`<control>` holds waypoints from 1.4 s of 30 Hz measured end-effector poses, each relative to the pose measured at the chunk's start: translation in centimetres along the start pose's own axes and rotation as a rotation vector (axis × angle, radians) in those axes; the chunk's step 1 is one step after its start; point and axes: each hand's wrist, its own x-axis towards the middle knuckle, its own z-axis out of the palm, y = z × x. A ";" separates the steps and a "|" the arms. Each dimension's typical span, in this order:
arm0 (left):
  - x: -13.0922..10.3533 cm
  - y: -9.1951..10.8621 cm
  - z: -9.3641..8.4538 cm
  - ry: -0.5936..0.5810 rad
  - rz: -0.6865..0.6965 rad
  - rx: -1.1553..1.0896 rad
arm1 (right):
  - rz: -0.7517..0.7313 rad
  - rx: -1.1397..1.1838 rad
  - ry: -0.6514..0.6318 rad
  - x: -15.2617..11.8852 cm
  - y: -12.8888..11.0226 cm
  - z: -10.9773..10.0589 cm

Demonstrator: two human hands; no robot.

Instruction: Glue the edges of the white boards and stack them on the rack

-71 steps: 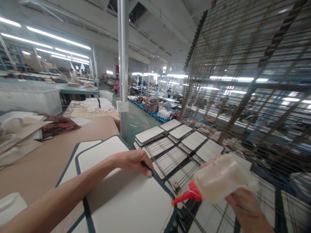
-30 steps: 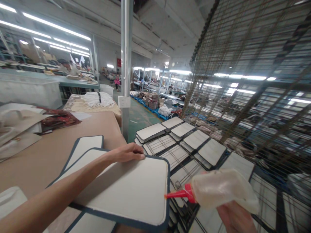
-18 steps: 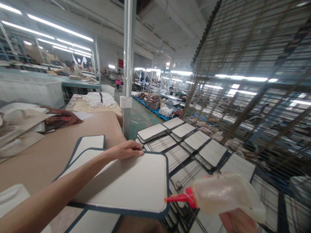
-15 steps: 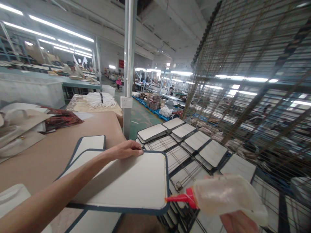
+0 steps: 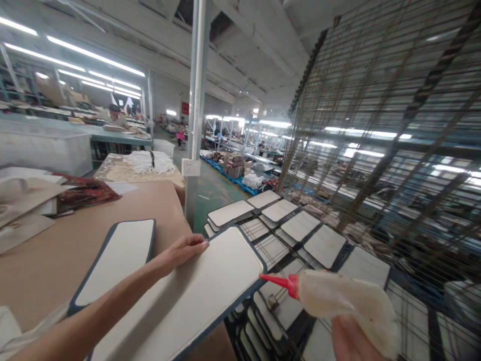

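From my distant place, I look through the head camera at two bare hands. The left hand [image 5: 188, 249] is at the far long edge of a white panel [image 5: 214, 281] with a dark blue border; its fingers are bent close together and they hold this edge. The panel lies slanting in front of me, and its right end reaches out beyond the brown tabletop [image 5: 158, 200].

The right hand [image 5: 349, 336] holds a cloudy plastic bottle [image 5: 345, 298], with the fingers closed around it, although the bottle hides a part of them. The bottle lies almost sideways, and its red nozzle [image 5: 280, 282] points left. The nozzle tip is at the right end of the panel, on the border; whether it touches the surface, I cannot tell.

A second panel [image 5: 112, 260], with the same border, lies on the tabletop to the left, partly behind the left forearm. Farther to the left I see beige pieces [image 5: 22, 195] and, just beside them, some reddish-brown material [image 5: 88, 193]. To the right of the tabletop, many similar panels [image 5: 296, 225] lie in rows on wire racks. Behind the tabletop stands a metal post [image 5: 199, 75] with a white socket [image 5: 191, 167].
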 end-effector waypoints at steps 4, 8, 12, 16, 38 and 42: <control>-1.1 -1.1 1.2 -0.024 -0.093 -0.201 | 0.064 0.120 0.032 1.7 0.1 1.6; -1.8 -2.0 1.6 -0.036 -0.150 -0.280 | 0.094 0.257 0.018 3.1 0.2 3.2; -2.3 -2.4 1.3 -0.030 -0.151 -0.292 | 0.139 0.308 -0.011 3.6 0.6 4.1; -3.0 -2.0 1.1 0.026 -0.136 -0.262 | 0.173 0.345 -0.002 3.6 1.0 4.5; -0.2 -3.8 -0.2 -0.038 -0.018 -0.169 | 0.359 0.306 -0.067 0.3 1.3 3.9; 0.3 -3.3 -0.3 -0.014 -0.010 -0.161 | 0.401 0.279 -0.063 -0.5 0.1 4.1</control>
